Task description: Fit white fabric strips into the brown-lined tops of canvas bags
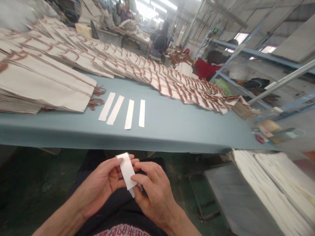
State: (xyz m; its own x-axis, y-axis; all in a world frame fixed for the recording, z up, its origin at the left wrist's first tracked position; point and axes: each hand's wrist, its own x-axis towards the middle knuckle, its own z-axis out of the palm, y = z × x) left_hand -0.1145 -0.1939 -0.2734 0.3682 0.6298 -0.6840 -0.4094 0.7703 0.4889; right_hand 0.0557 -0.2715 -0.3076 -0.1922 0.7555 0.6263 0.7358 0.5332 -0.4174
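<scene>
A small stack of white strips (127,172) is held over my lap, just off the table's front edge. My left hand (108,175) grips it from the left, thumb on top and fingers underneath. From the right, my right hand (155,190) pinches the lower end, where one strip sticks out below the others. Several similar white strips lie apart on the blue-green tabletop (177,127) ahead, among them a leftmost strip (107,106) and a rightmost strip (142,113).
Piles of cream fabric pieces with brown straps (59,82) cover the table's left and far side. A cart with stacked cream cloth (283,183) stands at right, near blue shelving (246,52). A person (159,41) sits in the background.
</scene>
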